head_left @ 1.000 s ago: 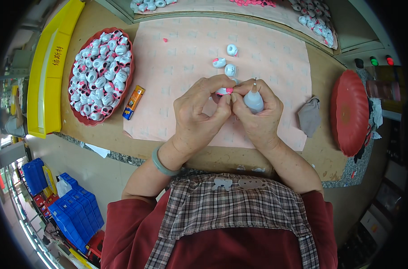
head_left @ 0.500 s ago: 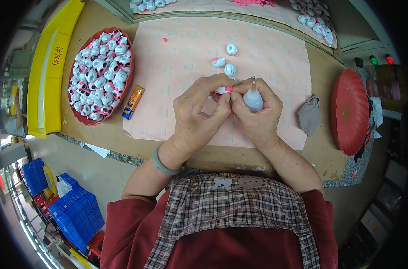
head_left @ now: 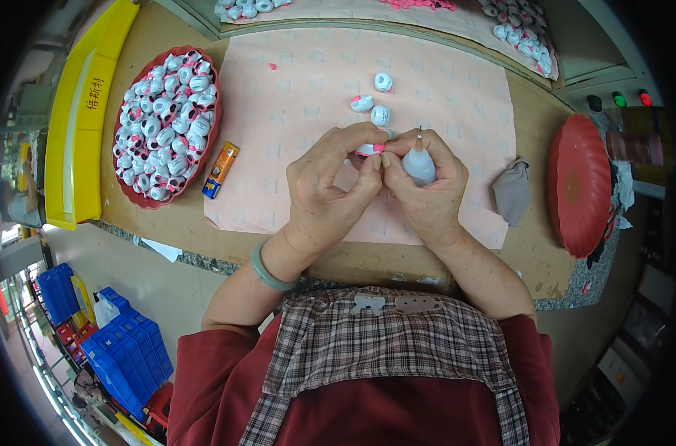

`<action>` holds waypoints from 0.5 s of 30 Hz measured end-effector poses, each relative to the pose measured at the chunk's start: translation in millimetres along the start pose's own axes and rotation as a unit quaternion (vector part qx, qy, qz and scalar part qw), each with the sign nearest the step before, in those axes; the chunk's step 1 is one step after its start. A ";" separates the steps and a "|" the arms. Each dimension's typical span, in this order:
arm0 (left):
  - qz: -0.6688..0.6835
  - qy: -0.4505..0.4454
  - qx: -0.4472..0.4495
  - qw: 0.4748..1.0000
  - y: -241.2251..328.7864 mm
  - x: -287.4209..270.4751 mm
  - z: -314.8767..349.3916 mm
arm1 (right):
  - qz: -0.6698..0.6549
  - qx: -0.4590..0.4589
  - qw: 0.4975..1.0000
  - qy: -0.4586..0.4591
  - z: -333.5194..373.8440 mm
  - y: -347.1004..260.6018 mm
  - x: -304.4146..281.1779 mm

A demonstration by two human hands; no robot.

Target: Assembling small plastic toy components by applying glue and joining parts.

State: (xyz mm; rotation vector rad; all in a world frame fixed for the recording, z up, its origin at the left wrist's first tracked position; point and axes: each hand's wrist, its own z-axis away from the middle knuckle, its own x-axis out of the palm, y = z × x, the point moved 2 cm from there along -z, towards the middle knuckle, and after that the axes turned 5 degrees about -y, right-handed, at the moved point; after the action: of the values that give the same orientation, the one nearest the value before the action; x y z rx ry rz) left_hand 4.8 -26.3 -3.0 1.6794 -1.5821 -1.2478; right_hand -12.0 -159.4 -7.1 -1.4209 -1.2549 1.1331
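Note:
My left hand (head_left: 329,177) pinches a small white-and-pink piece (head_left: 367,150) between thumb and fingers. A needle-tipped squeeze bottle (head_left: 419,168), pale and translucent, is gripped in my right hand (head_left: 436,186) with its tip pointing away from me. The thumb and fingertip of my right hand also meet the pink part of the piece, so both hands touch at it. Just beyond my fingers lie more white-and-pink pieces (head_left: 381,116) on the pink paper sheet (head_left: 278,111), one partly hidden behind my fingers.
At left, a red scalloped tray (head_left: 217,111) is heaped with similar pieces, beside a yellow bin (head_left: 78,149). An orange-and-blue packet (head_left: 221,170) lies near it. On the right are a grey cloth (head_left: 512,192) and a second red tray (head_left: 578,186). A shelf (head_left: 353,26) spans the back.

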 end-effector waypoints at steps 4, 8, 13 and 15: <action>0.005 -0.001 -0.001 1.000 -0.7 -0.5 -0.1 | 0.007 0.004 1.000 -0.001 -0.7 -2.1 -0.9; 0.071 -0.004 -0.039 0.997 0.0 -1.6 1.2 | 0.014 -0.006 0.999 -0.034 -2.5 -5.3 -1.2; 0.275 -0.011 -0.161 0.948 1.7 -5.7 -2.5 | -0.060 0.013 0.998 -0.031 -4.6 -10.2 -3.3; 0.319 -0.014 -0.184 0.930 -1.4 -9.1 -3.8 | -0.089 0.011 0.996 -0.030 -5.2 -10.3 -6.5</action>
State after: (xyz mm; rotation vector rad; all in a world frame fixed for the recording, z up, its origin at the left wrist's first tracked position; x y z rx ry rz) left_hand 9.7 -18.1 -0.1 0.8153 -1.5982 -1.1213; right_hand -9.1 -165.4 4.3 -1.2398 -1.3772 1.0710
